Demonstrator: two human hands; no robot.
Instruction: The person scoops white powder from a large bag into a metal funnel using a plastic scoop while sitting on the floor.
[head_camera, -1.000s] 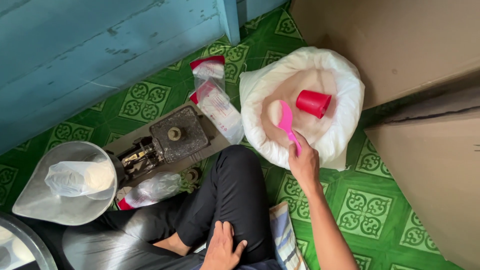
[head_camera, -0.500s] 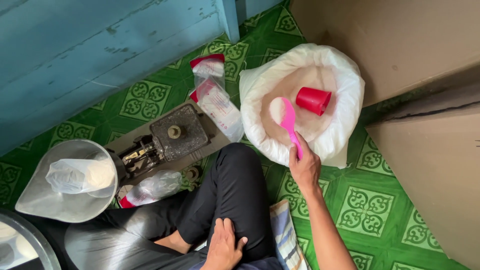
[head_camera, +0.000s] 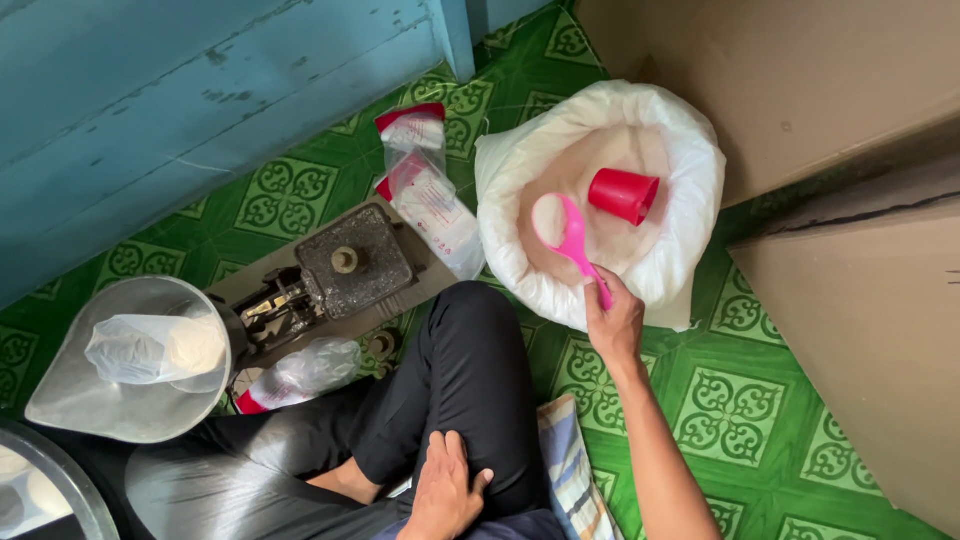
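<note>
My right hand (head_camera: 612, 320) grips the handle of a pink plastic spoon (head_camera: 570, 238), whose bowl holds white grains above a large white sack (head_camera: 690, 190) full of the same white grains. A red plastic cup (head_camera: 623, 194) lies on its side inside the sack, just right of the spoon. My left hand (head_camera: 447, 492) rests flat on my leg in black trousers (head_camera: 460, 385). At the left a metal scale pan (head_camera: 90, 400) holds a clear plastic bag (head_camera: 155, 348) partly filled with white grains.
A dark metal balance scale (head_camera: 340, 265) stands on the green patterned floor (head_camera: 760, 420). Clear bags with red tops (head_camera: 425, 190) lie beside the sack, another (head_camera: 300, 372) near my knee. A blue wooden wall (head_camera: 170, 90) runs behind; brown cardboard (head_camera: 850, 200) fills the right.
The spoon has lifted slightly out of the grains with a heap on it. My left hand has stayed on my leg.
</note>
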